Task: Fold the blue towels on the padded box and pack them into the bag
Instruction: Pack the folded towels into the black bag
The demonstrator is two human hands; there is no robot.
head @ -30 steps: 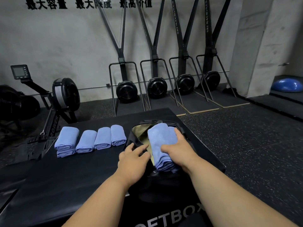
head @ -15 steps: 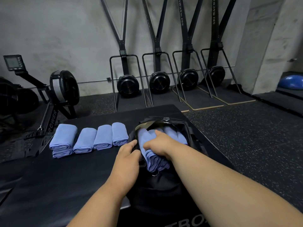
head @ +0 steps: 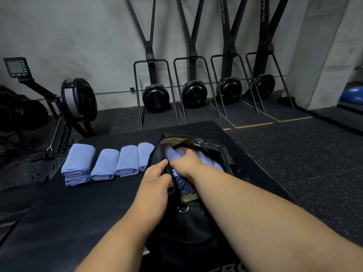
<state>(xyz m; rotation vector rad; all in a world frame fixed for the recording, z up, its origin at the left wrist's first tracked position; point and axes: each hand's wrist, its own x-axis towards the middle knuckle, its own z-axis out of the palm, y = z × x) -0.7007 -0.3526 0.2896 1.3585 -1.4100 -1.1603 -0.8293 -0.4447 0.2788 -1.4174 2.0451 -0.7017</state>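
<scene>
The black bag [head: 196, 222] lies open on the padded box [head: 78, 213], its tan-lined mouth packed with folded blue towels [head: 183, 185]; the left hand [head: 155, 185] grips the bag's near rim and the right hand [head: 188, 161] presses, fingers curled, onto the towels inside. Writing is scarce: the rowing machine [head: 64, 122] at left shows "TOWER" on its rail, and partial white letters mark the box's front edge. Four soft, neatly folded blue towels [head: 104, 163] sit in a row on the box, just left of the bag, the leftmost on another
</scene>
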